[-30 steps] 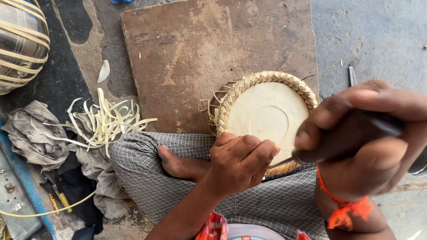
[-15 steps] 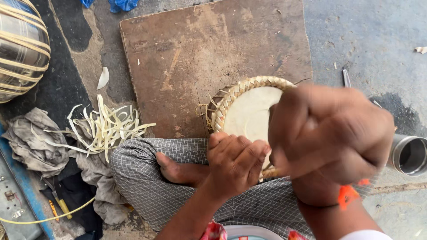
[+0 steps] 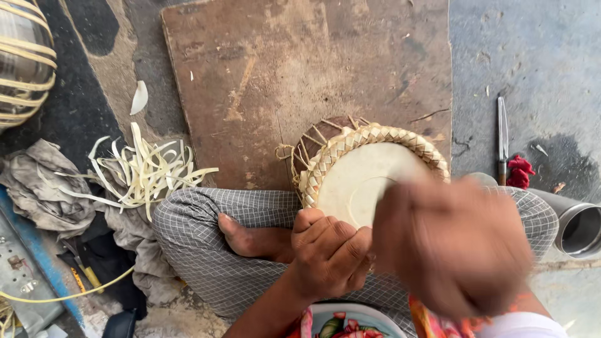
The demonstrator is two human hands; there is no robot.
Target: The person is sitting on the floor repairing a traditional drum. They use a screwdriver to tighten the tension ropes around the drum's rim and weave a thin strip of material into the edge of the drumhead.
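On the near edge of the brown board (image 3: 269, 81), over my wearer's crossed legs, sits the round woven basket (image 3: 369, 172), its pale flat base turned up and ringed by a plaited rim; loose spokes stick out on its far left side. I cannot see into it from this angle.

Left hand (image 3: 328, 250): fingers curled, pressed against the basket's near left edge, pinning it over the checked cloth (image 3: 206, 244) on the knee. A bare foot (image 3: 250, 241) lies just beside that hand.

Right hand (image 3: 454, 241): heavily blurred, above the basket's near right side. I cannot tell whether it is clenched or gripping anything.

Off the board's right edge, on grey floor: a thin metal tool (image 3: 502, 138) lying lengthways, a red scrap (image 3: 518, 172) just beside its near end, and a metal cup (image 3: 579, 228) on its side, mouth toward me, inside dark, contents not readable.

Off the left edge: a heap of pale strips (image 3: 144, 172), grey rags (image 3: 44, 184), and at the far left corner a striped round vessel (image 3: 22, 56), only partly in frame.
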